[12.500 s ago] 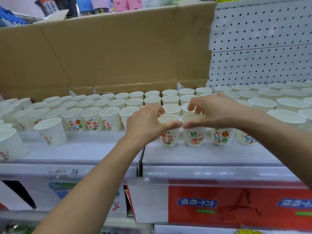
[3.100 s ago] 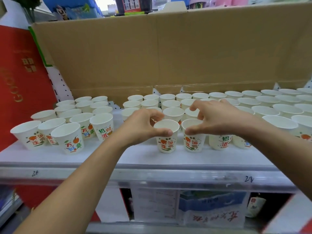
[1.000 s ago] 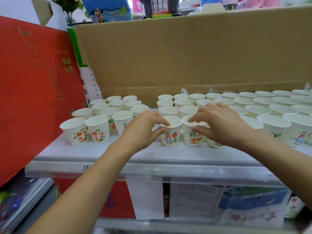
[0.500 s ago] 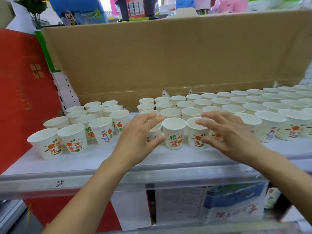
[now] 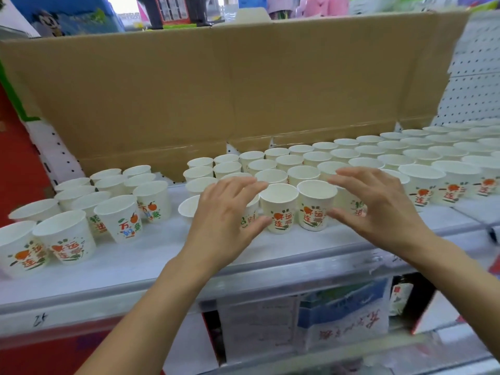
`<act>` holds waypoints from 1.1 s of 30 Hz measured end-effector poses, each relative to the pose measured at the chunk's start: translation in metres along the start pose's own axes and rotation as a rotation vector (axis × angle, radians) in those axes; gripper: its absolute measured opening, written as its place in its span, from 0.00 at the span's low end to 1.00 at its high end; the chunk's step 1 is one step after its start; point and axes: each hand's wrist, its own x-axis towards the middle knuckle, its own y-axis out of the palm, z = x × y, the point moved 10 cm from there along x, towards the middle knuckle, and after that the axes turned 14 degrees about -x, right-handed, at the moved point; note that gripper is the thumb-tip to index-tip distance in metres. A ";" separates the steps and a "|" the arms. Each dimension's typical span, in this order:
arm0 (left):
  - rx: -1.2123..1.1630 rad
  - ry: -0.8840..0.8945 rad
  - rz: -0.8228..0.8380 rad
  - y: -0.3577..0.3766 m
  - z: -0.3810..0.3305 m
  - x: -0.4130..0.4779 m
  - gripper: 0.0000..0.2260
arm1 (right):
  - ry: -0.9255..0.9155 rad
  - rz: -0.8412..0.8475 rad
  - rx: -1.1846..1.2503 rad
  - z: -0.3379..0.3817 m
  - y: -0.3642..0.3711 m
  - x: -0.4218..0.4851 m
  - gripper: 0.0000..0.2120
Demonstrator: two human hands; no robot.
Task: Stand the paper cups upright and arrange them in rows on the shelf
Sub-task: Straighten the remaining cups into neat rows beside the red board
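Observation:
Several white paper cups with red, green and blue print stand upright on the white shelf. Two front cups, one and its neighbour, stand between my hands. My left hand hovers with fingers spread in front of a partly hidden cup and holds nothing. My right hand is spread too, covering another cup on the right. A looser group of cups stands at the left, apart from the main rows.
A tall flattened cardboard sheet lines the back of the shelf, with white pegboard to its right. A red panel bounds the left. Boxed goods sit on the lower shelf under the metal front rail.
Both hands have let go of the two front cups and opened, drawing slightly back. The view shifted right, showing more of the right rows.

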 end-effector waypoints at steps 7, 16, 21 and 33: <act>0.035 -0.068 0.035 0.018 -0.008 0.005 0.25 | -0.051 0.029 -0.016 0.001 0.014 0.005 0.22; 0.043 -0.138 0.002 0.018 -0.008 0.001 0.26 | -0.146 0.068 0.073 -0.002 0.016 0.017 0.13; 0.049 -0.176 -0.031 0.005 -0.008 -0.007 0.26 | -0.215 0.115 0.144 0.008 0.002 0.027 0.22; 0.082 -0.381 -0.137 -0.132 0.103 -0.063 0.22 | -0.477 0.203 0.423 0.144 -0.010 0.113 0.19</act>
